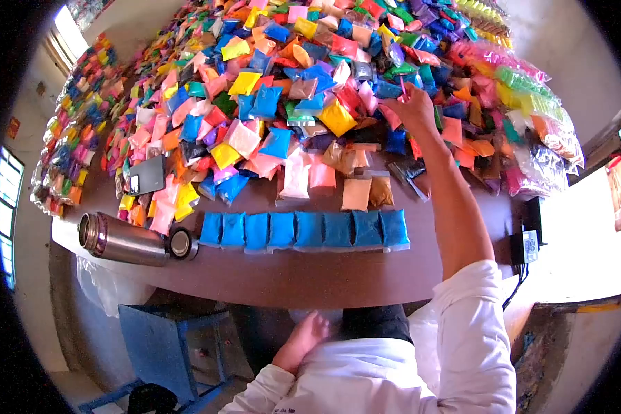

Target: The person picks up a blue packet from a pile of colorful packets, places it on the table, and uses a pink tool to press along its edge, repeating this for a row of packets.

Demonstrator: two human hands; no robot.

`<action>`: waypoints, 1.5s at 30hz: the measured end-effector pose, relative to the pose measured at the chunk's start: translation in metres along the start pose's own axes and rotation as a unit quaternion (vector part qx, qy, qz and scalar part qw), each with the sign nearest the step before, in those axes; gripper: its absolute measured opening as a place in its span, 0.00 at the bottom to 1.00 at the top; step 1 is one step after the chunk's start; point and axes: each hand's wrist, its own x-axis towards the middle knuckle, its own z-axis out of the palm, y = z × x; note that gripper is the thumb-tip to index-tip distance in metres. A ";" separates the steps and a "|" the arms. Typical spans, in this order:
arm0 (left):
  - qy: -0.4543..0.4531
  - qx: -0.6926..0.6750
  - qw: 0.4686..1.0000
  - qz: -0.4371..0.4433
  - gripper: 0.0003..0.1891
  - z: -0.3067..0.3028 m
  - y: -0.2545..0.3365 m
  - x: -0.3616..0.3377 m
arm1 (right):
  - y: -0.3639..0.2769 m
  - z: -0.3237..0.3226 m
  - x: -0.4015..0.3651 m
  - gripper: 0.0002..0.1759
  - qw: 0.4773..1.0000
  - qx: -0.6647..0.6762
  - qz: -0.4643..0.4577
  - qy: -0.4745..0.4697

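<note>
My right hand reaches far out over a big heap of small coloured powder packets and pinches a pink packet in the pile. My left hand rests low by my lap, below the table edge, fingers loosely curled with nothing visible in it. A neat row of several blue packets lies along the near part of the brown table. Behind that row lie pink, peach and brown packets.
A steel flask lies on its side at the table's left, its cap beside it. A dark phone-like slab sits among packets. A blue stool stands under the table. Bagged packets line the right wall.
</note>
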 end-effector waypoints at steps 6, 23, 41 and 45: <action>-0.060 0.042 0.995 0.073 0.15 0.002 -0.001 -0.008 | -0.038 -0.025 -0.102 0.10 0.896 0.430 0.092 -0.065; -0.217 0.302 0.896 0.242 0.26 0.105 -0.042 -0.121 | -0.041 -0.057 -0.416 0.05 0.755 0.549 0.243 -0.265; -0.130 0.551 0.756 0.328 0.28 0.122 -0.107 -0.175 | -0.029 -0.083 -0.474 0.07 0.755 0.594 0.163 -0.224; -0.138 0.559 0.747 0.333 0.26 0.117 -0.114 -0.181 | -0.045 -0.104 -0.476 0.07 0.732 0.614 0.181 -0.235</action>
